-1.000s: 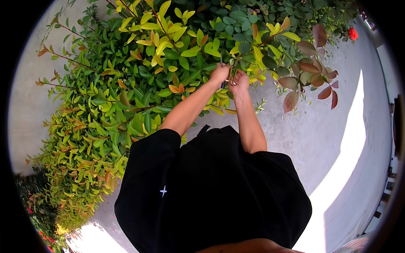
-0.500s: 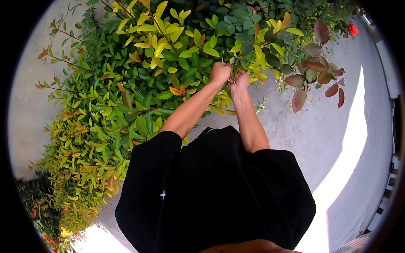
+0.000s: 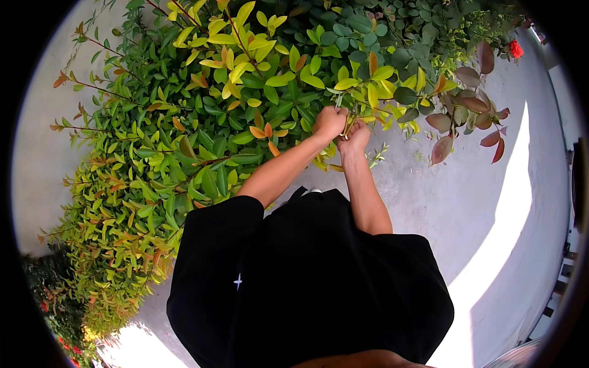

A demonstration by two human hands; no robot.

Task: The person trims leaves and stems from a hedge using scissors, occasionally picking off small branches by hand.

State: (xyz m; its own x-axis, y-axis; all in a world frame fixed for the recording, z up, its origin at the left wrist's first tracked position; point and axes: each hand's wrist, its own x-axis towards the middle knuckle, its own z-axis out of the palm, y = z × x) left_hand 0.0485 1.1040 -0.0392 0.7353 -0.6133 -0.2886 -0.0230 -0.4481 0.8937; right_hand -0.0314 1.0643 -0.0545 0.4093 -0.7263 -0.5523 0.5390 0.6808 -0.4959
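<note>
My left hand [image 3: 331, 122] is closed in a fist at the right edge of the leafy hedge [image 3: 202, 147]. A thin, silvery blade of what looks like a pair of scissors [image 3: 338, 100] sticks up above it. Beside it, my right hand [image 3: 355, 136] is closed, fingers pinched around a slim, brassy part that looks like the scissors' handle, between the two hands. Fingers and leaves hide much of the tool. Yellow-green leaves [image 3: 372, 95] stand just beyond both hands, and I cannot tell whether a stem lies between the blades.
Long shoots with reddish leaves [image 3: 472, 104] reach out at the right. A red flower [image 3: 515, 48] shows at the far right. Grey paving [image 3: 423, 190] with a bright sunlit strip [image 3: 500, 233] lies to the right of the hedge. Darker foliage [image 3: 423, 27] is behind.
Both hands have come slightly nearer and to the right, with the tool between them. The nearby leafy shoots appear shifted a little, and the blade is now more tilted.
</note>
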